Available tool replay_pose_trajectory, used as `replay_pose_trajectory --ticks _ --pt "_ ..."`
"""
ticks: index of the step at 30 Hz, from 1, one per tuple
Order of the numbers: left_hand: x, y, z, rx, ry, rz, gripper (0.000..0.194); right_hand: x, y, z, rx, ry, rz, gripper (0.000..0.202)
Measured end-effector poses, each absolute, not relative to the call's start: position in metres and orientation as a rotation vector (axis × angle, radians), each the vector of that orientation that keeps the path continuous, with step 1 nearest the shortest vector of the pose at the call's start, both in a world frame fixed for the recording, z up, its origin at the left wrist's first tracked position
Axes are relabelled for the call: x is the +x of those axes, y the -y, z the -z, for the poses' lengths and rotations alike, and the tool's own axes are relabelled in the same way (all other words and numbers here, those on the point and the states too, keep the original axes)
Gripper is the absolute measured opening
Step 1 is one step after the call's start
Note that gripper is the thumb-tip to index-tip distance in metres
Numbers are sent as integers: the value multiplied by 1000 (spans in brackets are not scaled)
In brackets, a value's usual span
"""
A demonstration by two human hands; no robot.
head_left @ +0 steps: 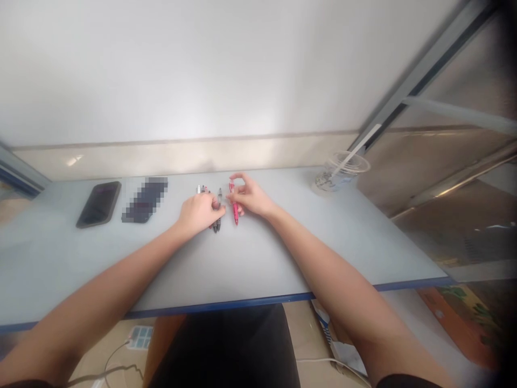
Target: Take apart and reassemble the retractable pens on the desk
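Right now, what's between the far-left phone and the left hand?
In the head view, a dark, flat object, pixelated so I can't identify it, lies on the table between the phone and the left hand, apart from both.

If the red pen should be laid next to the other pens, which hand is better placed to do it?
Probably the right hand: it holds the red pen, a little apart from the other pens. The left hand covers part of those pens, so it seems occupied there.
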State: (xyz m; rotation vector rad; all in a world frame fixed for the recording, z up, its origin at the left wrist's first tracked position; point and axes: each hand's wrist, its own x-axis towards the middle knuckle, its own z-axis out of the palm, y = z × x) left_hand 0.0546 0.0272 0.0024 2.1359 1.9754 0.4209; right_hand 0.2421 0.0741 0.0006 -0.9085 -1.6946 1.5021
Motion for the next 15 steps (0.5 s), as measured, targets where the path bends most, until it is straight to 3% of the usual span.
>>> replay_pose_trajectory --ticks 15 --pt "52 -32 -3 2144 -1978 -390 30 245 -74 2 -868 1729 -1507 48"
